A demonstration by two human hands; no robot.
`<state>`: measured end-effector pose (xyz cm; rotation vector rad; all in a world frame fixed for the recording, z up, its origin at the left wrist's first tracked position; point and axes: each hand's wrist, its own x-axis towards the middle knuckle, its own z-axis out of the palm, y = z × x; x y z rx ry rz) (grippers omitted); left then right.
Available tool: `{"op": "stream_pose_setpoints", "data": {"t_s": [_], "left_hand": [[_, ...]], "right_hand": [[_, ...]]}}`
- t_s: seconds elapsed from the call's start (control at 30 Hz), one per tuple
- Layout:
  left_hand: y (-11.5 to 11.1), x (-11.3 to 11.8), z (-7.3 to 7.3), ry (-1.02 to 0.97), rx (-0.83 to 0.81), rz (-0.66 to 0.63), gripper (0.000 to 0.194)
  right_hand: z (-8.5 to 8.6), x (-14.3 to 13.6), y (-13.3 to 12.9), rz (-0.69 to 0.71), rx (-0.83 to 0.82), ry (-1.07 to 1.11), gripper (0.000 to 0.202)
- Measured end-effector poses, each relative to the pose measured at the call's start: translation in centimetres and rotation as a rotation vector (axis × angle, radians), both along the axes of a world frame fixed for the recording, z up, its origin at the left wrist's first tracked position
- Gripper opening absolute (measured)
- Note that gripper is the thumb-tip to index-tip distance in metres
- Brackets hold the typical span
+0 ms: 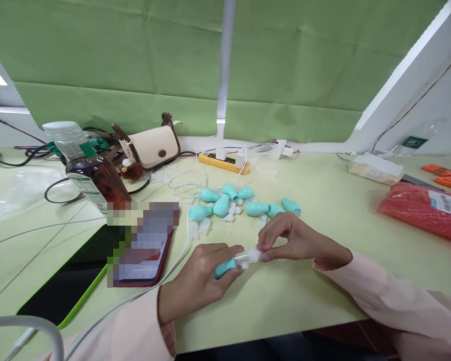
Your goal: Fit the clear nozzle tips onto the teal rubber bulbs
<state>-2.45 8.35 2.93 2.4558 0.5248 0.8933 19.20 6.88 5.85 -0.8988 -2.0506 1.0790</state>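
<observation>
My left hand is closed around a teal bulb-shaped piece with a clear tube sticking out toward the right. At the tube's end is a translucent white tip, pinched between the thumb and fingers of my right hand. Just beyond my hands lie several glossy teal bulb-shaped pieces in a loose cluster. Small translucent white bits are scattered among and in front of them. Part of the nearest teal piece on the right is hidden behind my right hand.
Two phones, one green-edged and one in a red case, lie left. Behind them stand a bottle of brown liquid and a cream handbag. A yellow power strip sits behind; a red package lies right. White cables cross the table.
</observation>
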Motion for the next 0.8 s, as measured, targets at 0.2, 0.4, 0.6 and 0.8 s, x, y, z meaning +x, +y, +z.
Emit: {"op": "stream_pose_setpoints", "data": {"t_s": [0.2, 0.4, 0.6, 0.8], "left_hand": [[-0.3, 0.0, 0.0, 0.028, -0.012, 0.046, 0.023], [-0.2, 0.1, -0.5, -0.004, -0.031, 0.065, 0.023], [-0.5, 0.1, 0.5, -0.09, -0.098, 0.071, 0.031], [-0.2, -0.1, 1.2, -0.154, -0.112, 0.197, 0.04]], "right_hand": [[-0.2, -0.3, -0.1, -0.033, 0.025, 0.033, 0.013], [-0.4, -0.5, -0.2, -0.081, -0.056, 0.129, 0.011], [0.5, -0.2, 0.0, -0.115, -0.191, 0.205, 0.008], [4.6, 5.0, 2.7, -0.648, 0.176, 0.121, 0.006]]}}
